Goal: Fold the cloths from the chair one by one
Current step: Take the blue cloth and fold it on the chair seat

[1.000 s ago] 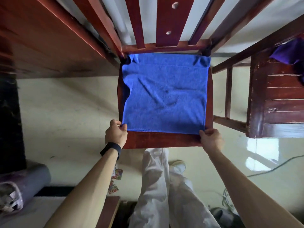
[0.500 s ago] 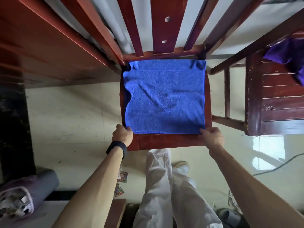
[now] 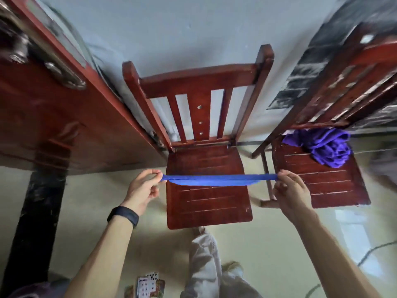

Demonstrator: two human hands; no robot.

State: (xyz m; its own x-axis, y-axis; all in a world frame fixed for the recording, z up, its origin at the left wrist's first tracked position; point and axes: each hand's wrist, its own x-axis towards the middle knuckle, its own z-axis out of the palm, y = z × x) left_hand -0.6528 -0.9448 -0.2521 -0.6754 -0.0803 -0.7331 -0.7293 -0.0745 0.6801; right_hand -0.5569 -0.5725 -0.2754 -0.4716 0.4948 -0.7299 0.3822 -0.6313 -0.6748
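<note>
A red wooden bench (image 3: 64,117) stands at the left, beside a slatted chair (image 3: 206,164). A second chair (image 3: 318,181) at the right carries a crumpled purple cloth (image 3: 322,147). Above the middle chair's seat, a blue cloth (image 3: 214,180) is stretched flat, its ends pinched by the left hand (image 3: 142,190) and right hand (image 3: 290,192).

Both forearms are bare, no sleeves. A black band (image 3: 123,216) circles the left wrist, just behind the left hand (image 3: 141,190); the right hand (image 3: 292,193) wears nothing. Below, loose whitish trousers (image 3: 206,261) and a pale shoe (image 3: 233,268).
</note>
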